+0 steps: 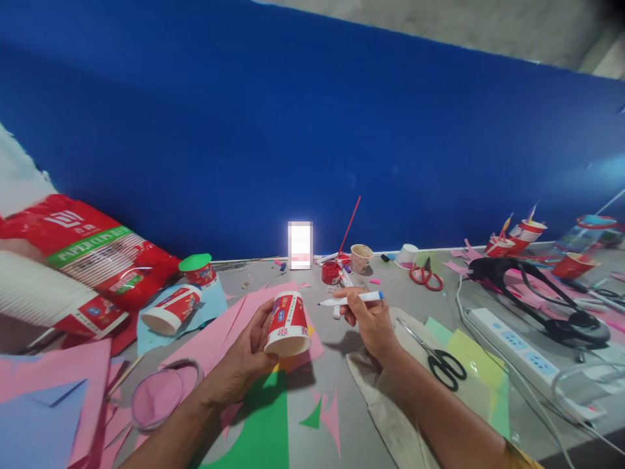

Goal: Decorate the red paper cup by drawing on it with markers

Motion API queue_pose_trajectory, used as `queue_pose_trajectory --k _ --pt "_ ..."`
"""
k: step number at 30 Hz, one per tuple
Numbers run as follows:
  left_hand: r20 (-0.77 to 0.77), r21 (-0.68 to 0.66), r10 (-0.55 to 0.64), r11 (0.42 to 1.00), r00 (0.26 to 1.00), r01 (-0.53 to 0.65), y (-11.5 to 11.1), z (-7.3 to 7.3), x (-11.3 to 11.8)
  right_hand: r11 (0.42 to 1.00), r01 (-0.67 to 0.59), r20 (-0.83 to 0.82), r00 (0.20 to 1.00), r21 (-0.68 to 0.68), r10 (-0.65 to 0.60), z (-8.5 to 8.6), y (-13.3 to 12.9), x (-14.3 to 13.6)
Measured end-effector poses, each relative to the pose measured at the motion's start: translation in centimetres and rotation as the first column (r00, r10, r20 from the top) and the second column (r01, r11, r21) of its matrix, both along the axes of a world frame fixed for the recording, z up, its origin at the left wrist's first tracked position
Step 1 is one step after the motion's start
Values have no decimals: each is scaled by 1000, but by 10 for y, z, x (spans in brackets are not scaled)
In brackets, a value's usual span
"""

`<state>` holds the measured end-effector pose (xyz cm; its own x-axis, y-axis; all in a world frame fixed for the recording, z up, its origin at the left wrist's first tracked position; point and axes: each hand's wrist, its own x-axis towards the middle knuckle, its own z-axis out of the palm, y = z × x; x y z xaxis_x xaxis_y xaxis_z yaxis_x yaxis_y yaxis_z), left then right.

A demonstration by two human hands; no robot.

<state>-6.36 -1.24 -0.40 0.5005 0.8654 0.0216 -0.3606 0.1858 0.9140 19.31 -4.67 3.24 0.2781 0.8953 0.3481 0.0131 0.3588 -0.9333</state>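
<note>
My left hand [256, 342] is wrapped round a red and white paper cup [290, 316], held tilted with its open rim facing down toward me. Between the fingers of my right hand [366, 319] is a white marker [349, 299] with a blue end. Its dark tip points left at the cup, a short gap away. A small white piece [336, 312] shows just under the marker; I cannot tell what it is. Below the hands lie green paper [266, 417] and pink paper [234, 312] on the table.
Black-handled scissors [442, 365] rest on coloured sheets at right, beside a power strip [517, 345] and black headgear [547, 306]. Red-handled scissors [426, 277] lie farther back. At left are stacked paper cups [43, 293], a cup on its side [170, 307] and a tape roll [166, 397].
</note>
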Motion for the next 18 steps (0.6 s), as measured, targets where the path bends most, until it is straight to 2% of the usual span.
queue_pose_trajectory --k 5,9,11,15,18 --pt "-75 117 115 987 990 -106 3 5 5 995 -86 -92 992 -54 81 5 0 -4" --pt "-99 248 212 951 972 -183 7 8 7 986 -127 -162 981 -109 108 0 1 -6" --pt "-113 263 232 945 966 -196 9 7 7 982 -142 -189 975 -121 118 -3 2 -5" --pt "-123 205 296 942 947 -267 9 2 8 985 -137 -185 976 -101 116 -3 2 -2" --pt "-42 10 287 958 957 -287 6 6 8 991 -85 -137 988 -104 71 0 4 -3"
